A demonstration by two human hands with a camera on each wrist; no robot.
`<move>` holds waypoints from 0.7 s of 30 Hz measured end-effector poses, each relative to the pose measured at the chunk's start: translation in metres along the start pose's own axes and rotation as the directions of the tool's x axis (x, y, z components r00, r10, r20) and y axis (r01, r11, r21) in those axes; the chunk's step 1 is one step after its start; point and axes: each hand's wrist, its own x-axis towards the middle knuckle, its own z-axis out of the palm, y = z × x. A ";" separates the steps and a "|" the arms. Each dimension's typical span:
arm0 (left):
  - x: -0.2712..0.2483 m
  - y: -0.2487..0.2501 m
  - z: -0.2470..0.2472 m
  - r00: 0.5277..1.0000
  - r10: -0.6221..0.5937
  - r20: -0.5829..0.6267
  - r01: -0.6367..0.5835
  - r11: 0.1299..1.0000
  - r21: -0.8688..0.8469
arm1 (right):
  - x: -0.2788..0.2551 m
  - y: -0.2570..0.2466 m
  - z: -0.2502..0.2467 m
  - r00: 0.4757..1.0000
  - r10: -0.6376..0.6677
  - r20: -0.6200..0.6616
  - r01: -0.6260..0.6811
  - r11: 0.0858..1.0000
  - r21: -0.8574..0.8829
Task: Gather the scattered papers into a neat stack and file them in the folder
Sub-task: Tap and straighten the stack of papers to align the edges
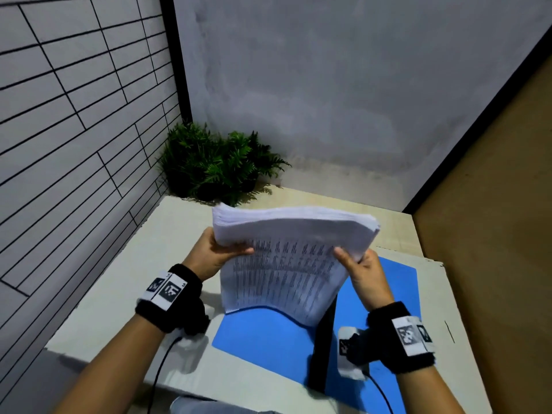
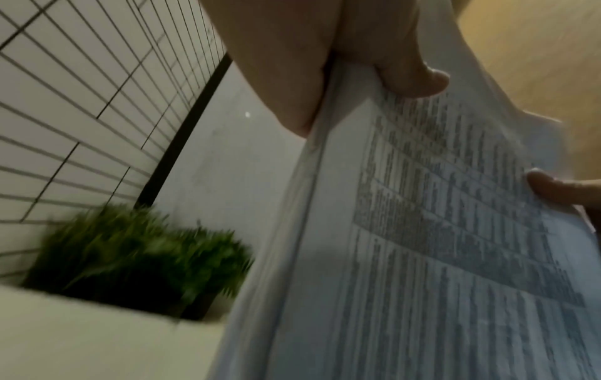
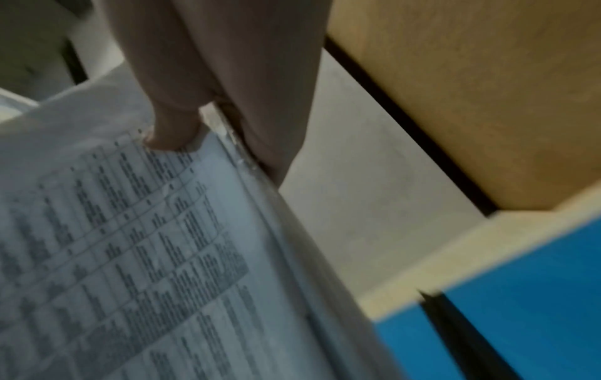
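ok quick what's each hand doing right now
Left hand: grips the paper stack's left edge, thumb on top.
Right hand: grips its right edge, same way.

Looks like an office nook: a pale desk (image 1: 125, 282) is tucked into a corner of panelled wall (image 1: 74, 115), potted ferns (image 1: 215, 165) parked at its far-left corner.

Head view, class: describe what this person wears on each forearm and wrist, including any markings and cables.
Both forearms are bare, with no sleeves. The left wrist and the right wrist each carry a fuzzy black band bearing white tags printed with black square code patterns. A small black and white device sits under each wrist, trailing a thin black cable.
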 end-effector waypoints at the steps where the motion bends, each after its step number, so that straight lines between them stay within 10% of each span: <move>1: -0.002 -0.009 -0.001 0.999 -0.054 -0.006 0.054 0.998 0.030 | -0.004 0.012 0.004 0.998 0.057 0.013 -0.057 0.998 -0.037; 21: -0.014 -0.077 0.003 0.950 -0.278 -0.141 0.298 0.942 0.154 | -0.008 0.069 0.036 0.970 0.244 -0.019 -0.245 0.967 -0.066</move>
